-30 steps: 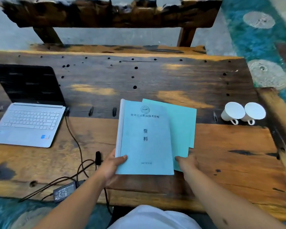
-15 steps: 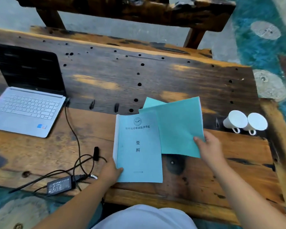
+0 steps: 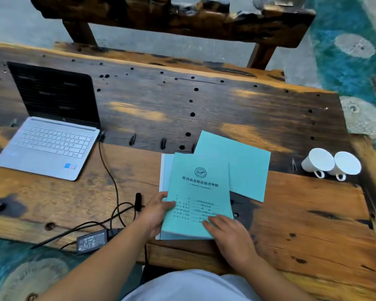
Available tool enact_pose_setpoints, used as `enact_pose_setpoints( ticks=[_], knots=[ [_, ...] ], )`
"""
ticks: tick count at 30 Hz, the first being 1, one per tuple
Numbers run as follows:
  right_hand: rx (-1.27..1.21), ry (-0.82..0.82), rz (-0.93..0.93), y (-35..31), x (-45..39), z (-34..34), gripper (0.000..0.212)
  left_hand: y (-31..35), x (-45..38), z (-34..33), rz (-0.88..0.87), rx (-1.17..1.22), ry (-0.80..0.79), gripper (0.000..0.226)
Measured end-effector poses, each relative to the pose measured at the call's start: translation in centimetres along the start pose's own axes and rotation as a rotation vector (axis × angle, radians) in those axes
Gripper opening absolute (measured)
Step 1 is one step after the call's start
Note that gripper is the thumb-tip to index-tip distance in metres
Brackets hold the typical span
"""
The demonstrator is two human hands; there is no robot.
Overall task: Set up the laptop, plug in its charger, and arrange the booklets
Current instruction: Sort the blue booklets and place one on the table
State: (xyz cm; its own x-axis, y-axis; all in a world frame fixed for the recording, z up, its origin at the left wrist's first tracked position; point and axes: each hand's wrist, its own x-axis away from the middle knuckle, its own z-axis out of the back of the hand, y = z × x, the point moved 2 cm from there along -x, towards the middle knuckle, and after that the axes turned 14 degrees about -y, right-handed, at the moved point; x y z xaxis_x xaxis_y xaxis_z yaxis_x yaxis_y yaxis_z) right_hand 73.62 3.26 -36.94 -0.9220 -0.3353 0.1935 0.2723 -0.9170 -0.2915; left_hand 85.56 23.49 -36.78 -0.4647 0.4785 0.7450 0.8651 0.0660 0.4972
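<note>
Teal paper booklet with a printed seal lies atop a paler booklet at the near edge of the rough wooden worktop, apparently to square the pile. The left hand pinches its left edge, thumb on top; the right hand presses flat on its near corner. A third plain teal booklet sits askew behind them.

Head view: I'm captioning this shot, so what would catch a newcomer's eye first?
The teal booklets near the front edge of the wooden table, with the left hand gripping their left side and the right hand pressing flat on the top cover. At far left an open silver laptop; at right, two white cups on their sides.
</note>
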Motion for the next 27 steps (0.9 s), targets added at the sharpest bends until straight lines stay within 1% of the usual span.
enact_pose_setpoints(
  ticks=[2,4,5,6,7,8,9,10,11,12,13,14,16,19,21,23,24,27],
  knots=[
    [-0.038,-0.115,0.027,0.2,-0.3,-1.3,0.044,-1.1,0.0,1.0,-0.035,-0.085,0.090,0.026],
    [0.007,-0.277,0.023,0.8,-0.7,-1.8,0.055,-2.6,0.1,1.7,-0.066,-0.152,0.188,0.024],
    [-0.008,-0.349,-0.009,1.4,-0.9,-1.9,0.062,-3.4,0.0,2.0,-0.079,-0.185,0.233,0.022],
    [-0.083,-0.373,-0.074,2.4,-1.3,-2.0,0.067,-4.1,-0.1,2.3,-0.087,-0.262,0.289,0.022],
    [-0.216,-0.352,-0.189,3.7,-1.7,-2.0,0.068,-4.6,-0.2,2.5,-0.094,-0.407,0.371,0.026],
    [-0.375,-0.256,-0.343,5.4,-2.2,-1.9,0.065,-4.8,-0.3,2.9,-0.096,-0.596,0.476,0.036],
    [-0.514,-0.114,-0.538,7.4,-2.6,-1.7,0.061,-4.9,-0.3,3.1,-0.104,-0.780,0.573,0.051],
    [-0.635,0.014,-0.779,9.6,-2.8,-1.5,0.060,-4.9,-0.2,3.1,-0.107,-0.949,0.616,0.067],
    [-0.770,0.106,-1.023,11.6,-3.0,-1.3,0.061,-5.0,-0.5,3.0,-0.083,-1.109,0.578,0.079],
    [-0.932,0.175,-1.221,13.4,-3.2,-1.2,0.062,-5.2,-1.0,2.9,-0.022,-1.258,0.489,0.086],
    [-1.093,0.222,-1.342,14.7,-3.6,-1.2,0.062,-5.4,-1.6,2.8,0.060,-1.372,0.393,0.090],
    [-1.213,0.247,-1.397,15.7,-4.1,-1.3,0.062,-5.7,-2.2,2.8,0.133,-1.444,0.321,0.093],
    [-1.277,0.228,-1.414,17.0,-5.2,-1.2,0.061,-5.9,-3.0,2.6,0.187,-1.504,0.270,0.101],
    [-1.279,0.206,-1.420,18.2,-6.1,-1.0,0.054,-5.6,-4.1,2.7,0.158,-1.572,0.265,0.106],
    [-1.383,0.211,-1.415,19.0,-6.2,-0.8,0.045,-5.1,-4.6,2.8,0.147,-1.609,0.251,0.107],
    [-1.547,0.197,-1.364,19.4,-6.2,-0.2,0.036,-4.7,-4.9,2.9,0.152,-1.641,0.237,0.107],
    [-1.584,0.184,-1.331,19.5,-6.1,0.2,0.033,-4.6,-5.0,2.8,0.159,-1.650,0.233,0.107],
    [-1.586,0.188,-1.202,19.8,-5.6,1.5,0.028,-4.6,-5.1,2.7,0.181,-1.659,0.224,0.108]
  ],
)
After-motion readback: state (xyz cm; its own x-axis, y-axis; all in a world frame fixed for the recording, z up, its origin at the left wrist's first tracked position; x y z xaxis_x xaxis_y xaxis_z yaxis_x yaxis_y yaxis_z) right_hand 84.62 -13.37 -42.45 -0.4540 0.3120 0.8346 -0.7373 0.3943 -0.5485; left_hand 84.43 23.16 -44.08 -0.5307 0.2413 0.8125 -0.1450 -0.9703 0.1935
